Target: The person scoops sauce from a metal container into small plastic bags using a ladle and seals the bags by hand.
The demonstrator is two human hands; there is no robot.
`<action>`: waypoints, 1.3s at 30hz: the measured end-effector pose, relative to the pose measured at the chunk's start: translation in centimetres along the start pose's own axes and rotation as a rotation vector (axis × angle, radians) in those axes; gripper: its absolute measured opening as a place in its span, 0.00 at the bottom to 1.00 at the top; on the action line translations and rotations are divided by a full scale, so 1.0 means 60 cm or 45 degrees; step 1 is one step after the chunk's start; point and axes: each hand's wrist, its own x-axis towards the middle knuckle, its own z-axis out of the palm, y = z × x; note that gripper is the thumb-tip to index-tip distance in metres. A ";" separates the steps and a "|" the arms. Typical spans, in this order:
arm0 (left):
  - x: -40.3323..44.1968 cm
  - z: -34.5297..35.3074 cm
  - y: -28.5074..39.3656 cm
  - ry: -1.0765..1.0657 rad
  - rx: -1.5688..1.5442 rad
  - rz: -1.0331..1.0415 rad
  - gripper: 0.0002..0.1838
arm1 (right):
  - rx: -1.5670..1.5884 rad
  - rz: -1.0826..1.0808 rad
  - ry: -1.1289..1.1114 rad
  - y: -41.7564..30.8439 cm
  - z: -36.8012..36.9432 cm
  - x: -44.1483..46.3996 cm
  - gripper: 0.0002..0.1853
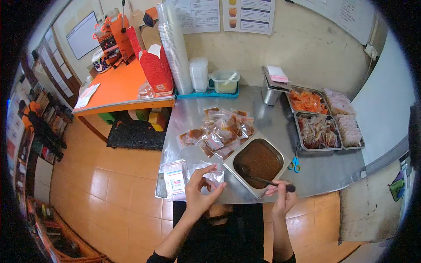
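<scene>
My right hand (282, 198) holds the dark handle of a ladle (263, 180), whose bowl end dips into brown sauce (258, 163) in a square metal container (280, 151). Left of the container, my left hand (202, 189) has thumb and fingers closed on the edge of a small clear plastic bag (215, 175). Beside that hand lies a pack of empty bags (176, 180) with a printed label. Behind both hands is a pile of filled sauce sachets (226, 131) on the metal table (315, 171).
Blue scissors (294, 165) lie right of the container. Trays of packets (318, 131) and orange shreds (307, 101) stand at the back right. A tall stack of cups (174, 52) is at the back left. A person (39, 127) stands far left.
</scene>
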 end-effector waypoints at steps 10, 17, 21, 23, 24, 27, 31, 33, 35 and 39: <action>0.077 -0.002 0.038 0.100 0.032 0.141 0.25 | 0.647 0.599 0.638 0.026 -0.043 0.029 0.15; 0.167 0.044 0.080 0.060 0.014 0.254 0.25 | 0.726 0.280 0.682 -0.069 -0.039 0.089 0.12; 0.189 0.076 0.084 0.068 -0.009 0.366 0.27 | 0.693 0.233 0.705 -0.080 -0.030 0.077 0.10; 0.192 0.084 0.086 0.076 -0.032 0.380 0.28 | 0.664 0.320 0.725 -0.052 -0.035 0.053 0.11; 0.192 0.087 0.085 0.066 -0.015 0.370 0.28 | 0.663 0.317 0.718 -0.037 -0.040 0.044 0.11; 0.192 0.097 0.081 0.038 -0.010 0.354 0.29 | 0.608 0.434 0.812 -0.020 -0.048 0.033 0.12; 0.192 0.117 0.069 -0.030 0.000 0.352 0.31 | 0.555 0.256 0.818 -0.060 -0.057 0.061 0.13; 0.190 0.133 0.060 -0.049 -0.011 0.377 0.32 | 0.529 0.175 0.764 -0.092 -0.057 0.079 0.13; 0.183 0.145 0.061 -0.063 -0.024 0.397 0.33 | 0.435 0.057 0.751 -0.123 -0.049 0.095 0.14; 0.168 0.161 0.080 -0.198 -0.049 0.272 0.35 | 0.280 -0.066 0.697 -0.154 -0.036 0.111 0.15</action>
